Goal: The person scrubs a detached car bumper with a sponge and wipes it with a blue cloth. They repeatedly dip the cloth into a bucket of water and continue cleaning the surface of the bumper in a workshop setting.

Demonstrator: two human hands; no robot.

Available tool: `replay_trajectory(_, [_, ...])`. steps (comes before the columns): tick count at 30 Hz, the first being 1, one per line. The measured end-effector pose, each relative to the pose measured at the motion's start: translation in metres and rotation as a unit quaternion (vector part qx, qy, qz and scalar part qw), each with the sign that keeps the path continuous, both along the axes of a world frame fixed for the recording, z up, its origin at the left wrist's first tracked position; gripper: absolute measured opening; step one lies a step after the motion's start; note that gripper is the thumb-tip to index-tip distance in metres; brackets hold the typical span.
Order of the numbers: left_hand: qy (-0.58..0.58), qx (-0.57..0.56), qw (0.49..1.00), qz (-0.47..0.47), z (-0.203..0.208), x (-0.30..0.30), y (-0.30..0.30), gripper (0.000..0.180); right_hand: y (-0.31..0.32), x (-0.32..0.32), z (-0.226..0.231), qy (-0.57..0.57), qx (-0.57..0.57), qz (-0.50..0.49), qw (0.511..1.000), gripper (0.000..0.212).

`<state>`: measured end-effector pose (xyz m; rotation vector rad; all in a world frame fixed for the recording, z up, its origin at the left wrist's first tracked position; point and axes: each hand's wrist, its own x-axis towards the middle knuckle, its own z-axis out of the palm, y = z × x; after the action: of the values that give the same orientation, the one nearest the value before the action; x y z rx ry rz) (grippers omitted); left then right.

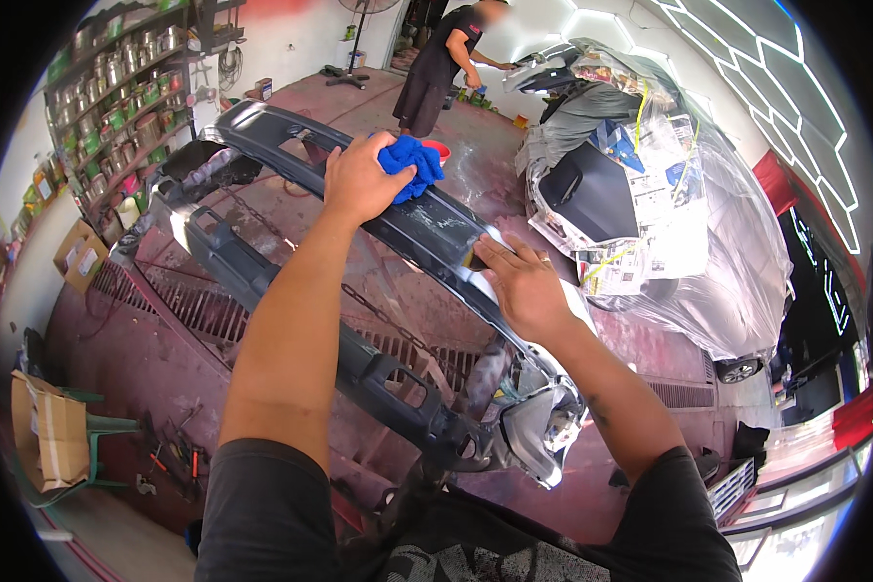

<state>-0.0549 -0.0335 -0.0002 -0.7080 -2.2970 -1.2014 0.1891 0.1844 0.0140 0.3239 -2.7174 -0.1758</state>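
A long dark car bumper (427, 225) lies raised across the middle, with pale smears and wet-looking streaks on its upper face. My left hand (357, 182) is closed on a crumpled blue cloth (413, 167), which rests against the bumper's far edge. Further right, my right hand (524, 289) presses on the bumper near a whitish patch, fingers together. A small tan edge shows by its fingertips; what lies under them is mostly hidden. Just behind the cloth a red container (439, 150) peeks out.
A second dark bumper part (367, 373) lies nearer me on the stand. At right stands a car wrapped in plastic sheeting (737, 262) and newspaper. Another person (442, 68) works beyond. Shelves of cans (126, 87) line the left wall; a boxed chair (53, 436) stands lower left.
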Motion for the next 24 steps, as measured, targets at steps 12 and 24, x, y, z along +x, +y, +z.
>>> replay_trajectory(12, [0.037, 0.001, 0.999, 0.016, 0.002, 0.005, 0.005, 0.050, -0.009, -0.026, -0.007, -0.008, -0.024, 0.037, 0.999, 0.043])
replay_trajectory(24, [0.040, 0.007, 0.999, 0.012, -0.001, 0.004, 0.001, 0.051, -0.030, -0.009, -0.012, 0.005, 0.053, 0.063, 0.997, 0.049])
